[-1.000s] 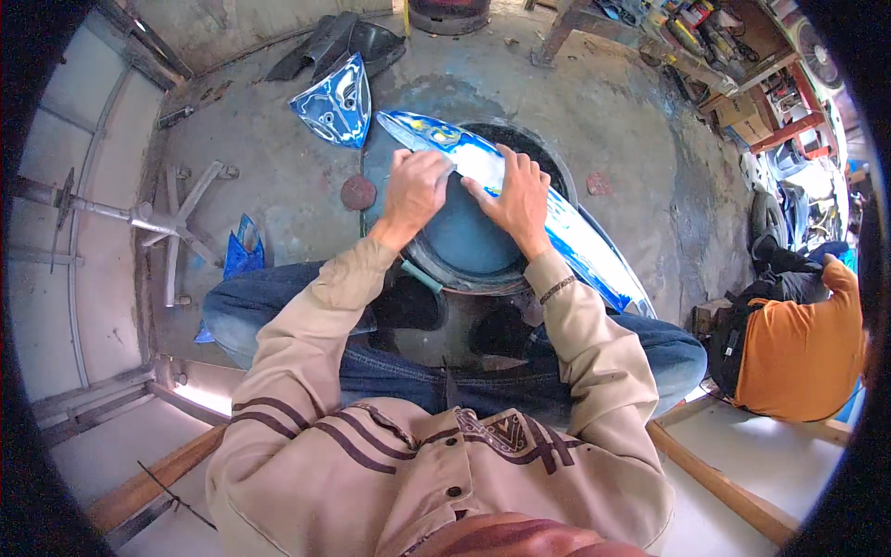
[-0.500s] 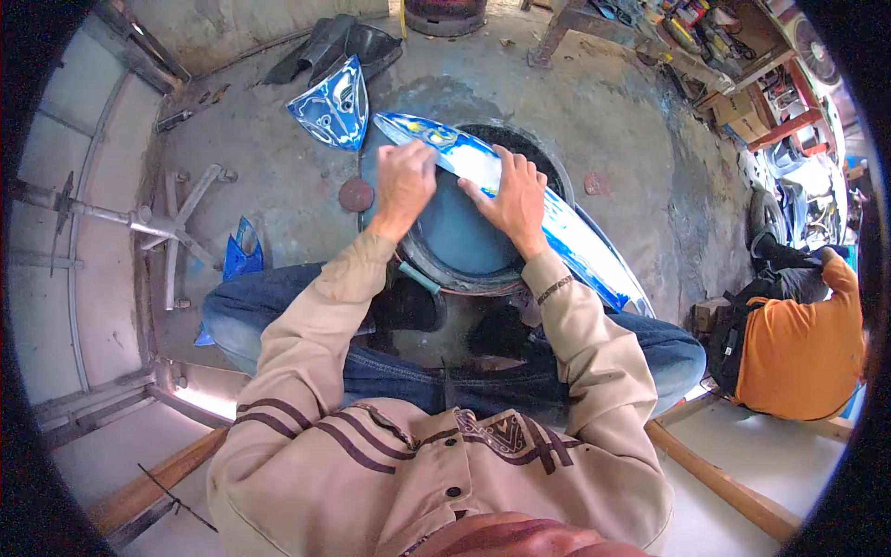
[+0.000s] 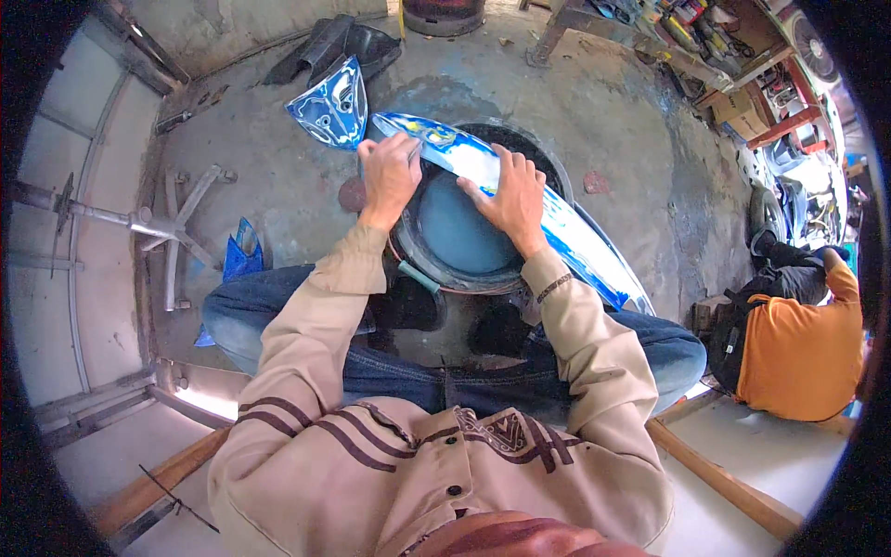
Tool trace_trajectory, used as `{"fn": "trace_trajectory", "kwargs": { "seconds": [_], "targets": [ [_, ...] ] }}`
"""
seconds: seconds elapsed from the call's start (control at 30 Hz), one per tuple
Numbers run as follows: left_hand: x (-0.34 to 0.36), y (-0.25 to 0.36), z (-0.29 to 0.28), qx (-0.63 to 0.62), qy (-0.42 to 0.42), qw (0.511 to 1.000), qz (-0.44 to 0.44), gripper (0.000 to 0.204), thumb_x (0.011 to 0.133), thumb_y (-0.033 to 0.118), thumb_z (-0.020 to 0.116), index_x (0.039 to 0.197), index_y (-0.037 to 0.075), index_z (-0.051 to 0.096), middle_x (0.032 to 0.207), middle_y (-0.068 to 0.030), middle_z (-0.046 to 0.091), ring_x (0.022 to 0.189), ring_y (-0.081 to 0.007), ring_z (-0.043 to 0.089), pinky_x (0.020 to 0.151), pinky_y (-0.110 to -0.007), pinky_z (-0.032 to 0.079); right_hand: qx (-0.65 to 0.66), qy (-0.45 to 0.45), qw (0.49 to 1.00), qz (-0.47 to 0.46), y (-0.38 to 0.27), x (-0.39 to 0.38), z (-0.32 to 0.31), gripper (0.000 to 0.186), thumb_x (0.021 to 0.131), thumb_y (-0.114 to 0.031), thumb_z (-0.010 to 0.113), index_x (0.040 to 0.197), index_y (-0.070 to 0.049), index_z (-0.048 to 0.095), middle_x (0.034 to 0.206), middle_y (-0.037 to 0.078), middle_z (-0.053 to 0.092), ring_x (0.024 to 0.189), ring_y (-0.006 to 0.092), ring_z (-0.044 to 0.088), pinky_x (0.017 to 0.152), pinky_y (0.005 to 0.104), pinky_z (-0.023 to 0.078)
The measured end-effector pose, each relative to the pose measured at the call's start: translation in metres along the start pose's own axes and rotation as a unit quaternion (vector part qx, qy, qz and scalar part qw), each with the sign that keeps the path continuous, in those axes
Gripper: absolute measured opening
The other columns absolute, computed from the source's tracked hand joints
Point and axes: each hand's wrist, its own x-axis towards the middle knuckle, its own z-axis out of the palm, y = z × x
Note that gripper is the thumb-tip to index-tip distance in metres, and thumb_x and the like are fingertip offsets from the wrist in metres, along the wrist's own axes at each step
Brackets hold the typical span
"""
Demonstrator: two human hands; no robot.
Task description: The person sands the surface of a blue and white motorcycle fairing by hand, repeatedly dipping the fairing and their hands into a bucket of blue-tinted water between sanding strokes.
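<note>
A long, curved blue-and-white body panel [image 3: 575, 237] lies slantwise across a round black tub [image 3: 534, 144] of cloudy bluish water [image 3: 459, 227]. My right hand [image 3: 512, 200] grips the panel near its middle, thumb at the near edge and fingers over the top. At the panel's far-left end, my left hand [image 3: 390, 176] is closed with curled fingers. A bit of something grey shows by its fingertips, too small to name. On the tub's near rim rests a light-blue bar-shaped piece [image 3: 419, 277].
Beyond the tub lie a blue-and-white triangular panel [image 3: 334, 107] and black plastic parts [image 3: 339, 51]. Left are a metal stand [image 3: 172, 227] and a small blue piece [image 3: 243, 251]. Reddish discs [image 3: 595, 183] flank the tub. A person in orange [image 3: 803, 348] sits right, below cluttered shelves [image 3: 756, 111].
My left hand has shifted left, off the middle of the panel's far end toward its near edge. The right hand and the panel stay nearly where they were.
</note>
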Motion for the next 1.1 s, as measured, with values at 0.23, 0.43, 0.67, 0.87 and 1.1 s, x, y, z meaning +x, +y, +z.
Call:
{"fn": "trace_trajectory", "kwargs": {
  "seconds": [0.23, 0.43, 0.67, 0.87, 1.1],
  "targets": [
    [-0.002, 0.012, -0.002, -0.039, 0.01, 0.999, 0.024, 0.007, 0.096, 0.01, 0.074, 0.099, 0.011, 0.08, 0.096, -0.0047, 0.075, 0.093, -0.0261, 0.072, 0.088, -0.044, 0.042, 0.0, -0.008, 1.0, 0.007, 0.007, -0.005, -0.002, 0.092, 0.088, -0.073, 0.08, 0.148, -0.005, 0.063, 0.122, 0.019, 0.068, 0.115, 0.0381, 0.062, 0.097, 0.0538, 0.045],
    [-0.009, 0.021, 0.005, -0.087, 0.007, 0.996, 0.021, 0.008, 0.097, 0.012, 0.074, 0.1, 0.011, 0.081, 0.098, -0.0049, 0.077, 0.093, -0.0258, 0.073, 0.087, -0.045, 0.043, -0.002, -0.007, 1.0, 0.008, 0.009, -0.005, 0.001, 0.093, 0.087, -0.074, 0.081, 0.148, -0.005, 0.063, 0.124, 0.019, 0.068, 0.116, 0.0381, 0.062, 0.098, 0.0533, 0.045],
    [-0.012, 0.018, 0.008, -0.112, 0.019, 0.994, 0.001, 0.007, 0.096, 0.009, 0.074, 0.099, 0.007, 0.08, 0.093, -0.0093, 0.073, 0.09, -0.0316, 0.072, 0.085, -0.046, 0.047, 0.006, 0.002, 1.0, -0.004, -0.001, -0.002, 0.002, 0.091, 0.087, -0.072, 0.081, 0.148, -0.006, 0.063, 0.122, 0.018, 0.067, 0.115, 0.0378, 0.062, 0.097, 0.0528, 0.045],
    [-0.004, 0.009, 0.006, -0.047, 0.03, 0.998, -0.038, 0.01, 0.094, 0.01, 0.077, 0.103, 0.007, 0.079, 0.098, -0.0076, 0.074, 0.092, -0.029, 0.072, 0.091, -0.044, 0.046, 0.004, 0.001, 1.0, -0.001, 0.002, -0.004, 0.003, 0.092, 0.087, -0.072, 0.081, 0.148, -0.006, 0.063, 0.121, 0.018, 0.067, 0.115, 0.0377, 0.062, 0.097, 0.0529, 0.045],
    [0.002, -0.001, 0.001, -0.02, -0.001, 0.999, -0.05, 0.007, 0.097, 0.012, 0.077, 0.101, 0.008, 0.081, 0.096, -0.0071, 0.074, 0.094, -0.0284, 0.071, 0.089, -0.047, 0.044, -0.003, 0.003, 1.0, -0.003, 0.004, -0.001, 0.002, 0.093, 0.087, -0.074, 0.08, 0.148, -0.006, 0.063, 0.121, 0.018, 0.067, 0.115, 0.0377, 0.063, 0.097, 0.0525, 0.045]
  ]
}}
